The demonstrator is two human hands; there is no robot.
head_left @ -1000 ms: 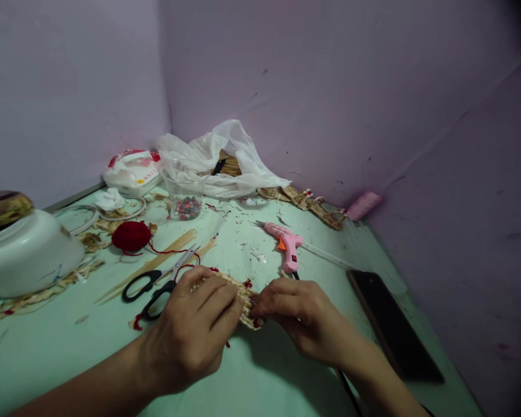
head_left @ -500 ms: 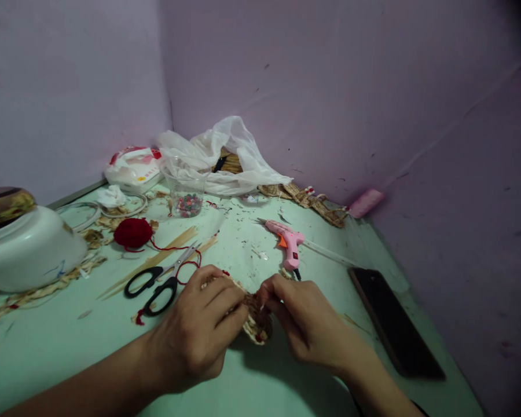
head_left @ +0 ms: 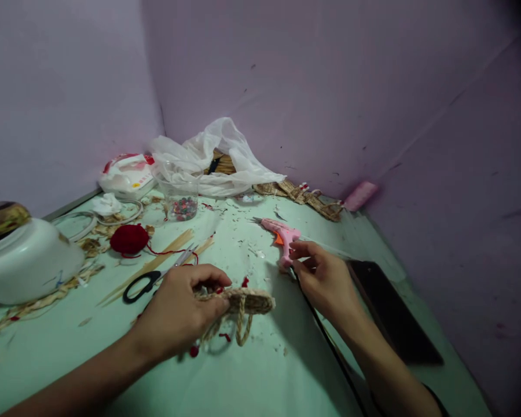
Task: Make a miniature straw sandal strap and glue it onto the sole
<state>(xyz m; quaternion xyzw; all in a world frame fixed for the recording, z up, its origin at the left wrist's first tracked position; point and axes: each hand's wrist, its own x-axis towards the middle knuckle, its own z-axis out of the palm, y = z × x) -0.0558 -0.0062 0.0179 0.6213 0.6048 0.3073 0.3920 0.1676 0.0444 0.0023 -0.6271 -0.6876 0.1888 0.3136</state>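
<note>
Pinched between the thumb and fingers of my left hand is a braided straw piece, held above the table with a straw loop and small red bits hanging from it. My right hand is at the handle of a pink glue gun, its thumb and fingers curled against the handle's lower end. The gun lies on the table, nozzle toward the back left, and its black cord runs down past my right wrist. Black-handled scissors lie behind my left hand, partly hidden by it.
Red yarn, a clear cup of beads and a white bowl stand left. Behind are a plastic bag, a wipes pack and woven straw. A dark phone lies right.
My right hand has left the straw piece and moved right and up to the glue gun's handle. My left hand has turned the straw piece, so its side and hanging loop show.
</note>
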